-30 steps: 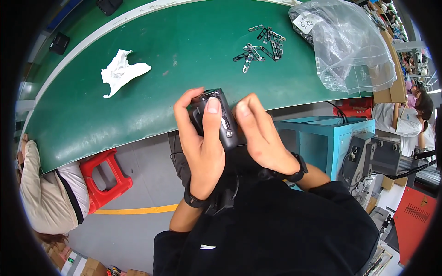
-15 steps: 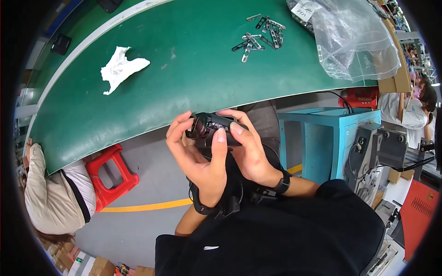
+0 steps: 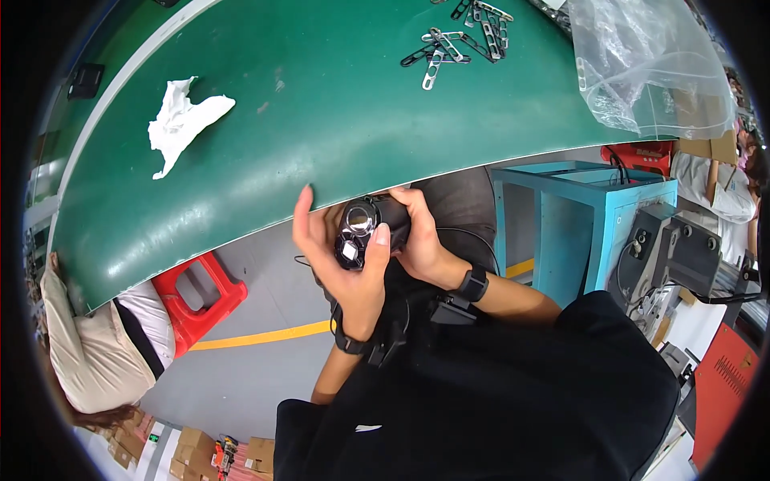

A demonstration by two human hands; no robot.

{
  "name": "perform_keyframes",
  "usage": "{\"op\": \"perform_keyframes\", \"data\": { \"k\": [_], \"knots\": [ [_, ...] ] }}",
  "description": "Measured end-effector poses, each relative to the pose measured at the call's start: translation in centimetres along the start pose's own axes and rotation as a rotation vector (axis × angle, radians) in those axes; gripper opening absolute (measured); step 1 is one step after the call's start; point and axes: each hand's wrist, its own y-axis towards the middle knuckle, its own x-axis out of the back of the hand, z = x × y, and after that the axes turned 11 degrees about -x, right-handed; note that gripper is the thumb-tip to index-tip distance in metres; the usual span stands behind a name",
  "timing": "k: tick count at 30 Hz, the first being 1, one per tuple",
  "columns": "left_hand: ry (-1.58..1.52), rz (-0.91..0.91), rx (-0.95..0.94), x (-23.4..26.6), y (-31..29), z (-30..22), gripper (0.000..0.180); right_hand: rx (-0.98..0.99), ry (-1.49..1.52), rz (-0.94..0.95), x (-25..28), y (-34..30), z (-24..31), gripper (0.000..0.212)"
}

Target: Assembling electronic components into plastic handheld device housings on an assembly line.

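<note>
A glossy black device (image 3: 358, 216) is held between my hands at the near edge of the green table. Its end carries a round, lens-like window and a small pale square below it; I cannot tell its exact kind. My left hand (image 3: 346, 268) has its thumb pressed on the front, index finger raised away, and other fingers partly hidden behind the device. From the right, my right hand (image 3: 421, 238) wraps round the body, its fingertips mostly hidden.
On the green table (image 3: 337, 104) lie a crumpled white cloth (image 3: 180, 124), several slotted metal links (image 3: 461, 44) and a clear plastic bag (image 3: 642, 72). A red stool (image 3: 200, 297) and another person (image 3: 100, 345) are at left. A blue metal stand (image 3: 561, 232) is at right.
The device has been turned so its round window and square face up toward me. My right thumb has left its top, and my left index finger has lifted away.
</note>
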Motion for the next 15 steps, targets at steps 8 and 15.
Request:
{"op": "perform_keyframes", "data": {
  "k": [8, 15],
  "knots": [
    [0.249, -0.039, -0.118, -1.8, -0.5, 1.6, 0.064, -0.185, 0.106, 0.005, -0.5, 2.4, 1.0, 0.05],
    [0.208, -0.102, -0.062, -3.1, 0.3, -0.3, 0.059, -0.491, 0.09, 0.152, 2.4, 1.5, 2.6, 0.05]
  ]
}}
